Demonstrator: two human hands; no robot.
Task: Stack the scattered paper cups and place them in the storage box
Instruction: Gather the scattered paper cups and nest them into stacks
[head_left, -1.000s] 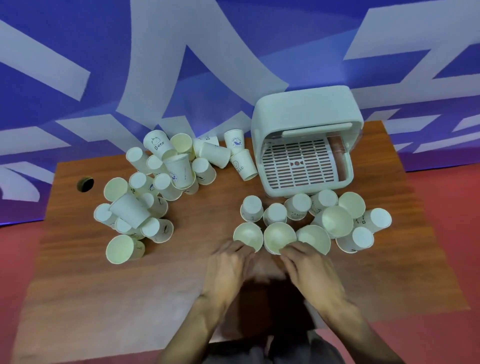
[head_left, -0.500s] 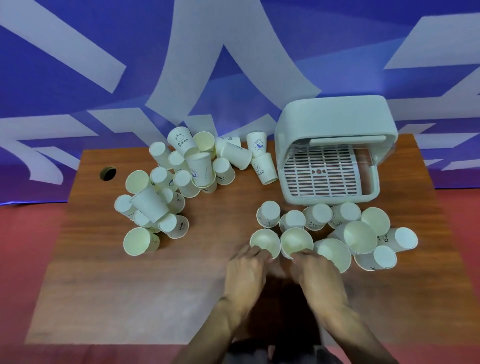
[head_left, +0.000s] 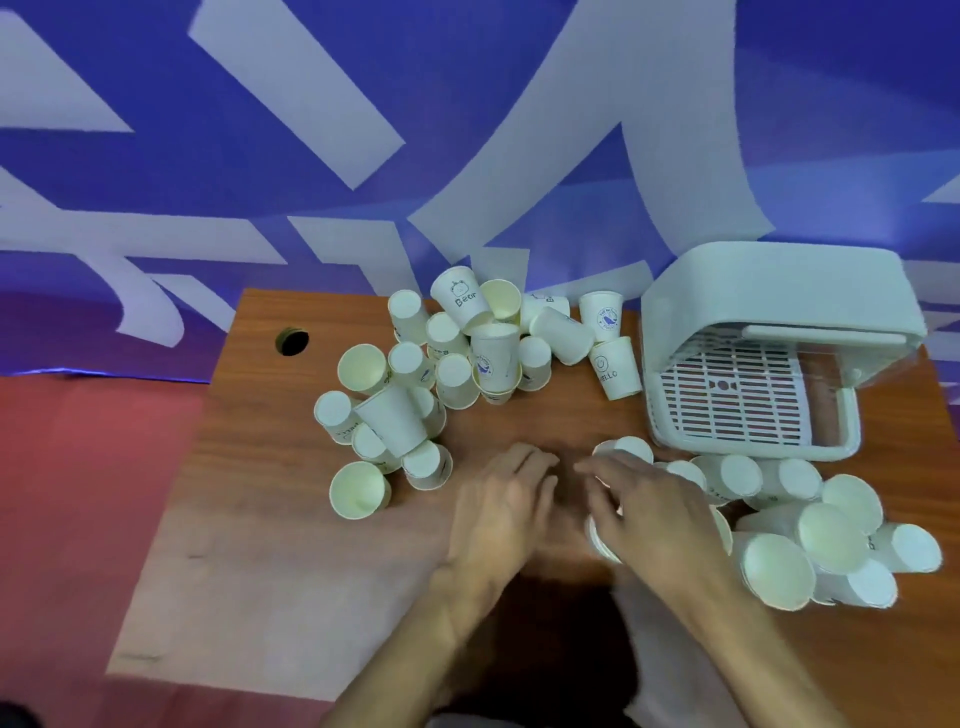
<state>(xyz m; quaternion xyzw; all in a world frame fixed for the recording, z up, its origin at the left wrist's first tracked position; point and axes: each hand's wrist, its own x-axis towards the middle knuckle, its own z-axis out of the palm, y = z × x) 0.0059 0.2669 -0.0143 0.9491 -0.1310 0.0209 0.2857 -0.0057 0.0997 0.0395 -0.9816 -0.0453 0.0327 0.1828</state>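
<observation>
Head view. The wooden table (head_left: 260, 519) carries two groups of paper cups. One heap (head_left: 452, 374) sits toward the far edge around the middle, with the "Bear" cup (head_left: 460, 301) on top and the "HELLO" cup (head_left: 615, 369) at its right end, just beside the storage box (head_left: 779, 291). The other group (head_left: 779, 571) lies by the right edge, in front of the box's open side. Several of its cups lie on their sides with their mouths toward the person, so their long axes run roughly from the near edge to the far edge. Others stand base-up.

The left hand (head_left: 498, 514) is over bare wood between the two groups, with its fingers straight and together, holding nothing. The right hand (head_left: 654, 514) lies over the left end of the near group, its fingers (head_left: 589, 470) spread toward the far left. A cup rim (head_left: 602, 545) shows just under its palm. Blur hides whether the hand grips that cup or only covers it.

The coming move turns on this relation. The nearest cups are beneath the right hand and to its right, so the right hand looks best placed to take one. The left hand would have to cross toward them, or reach left for the lone open cup (head_left: 359, 491). The box lies beyond the right hand toward the far right corner, and its grid tray (head_left: 727, 384) faces the person.
</observation>
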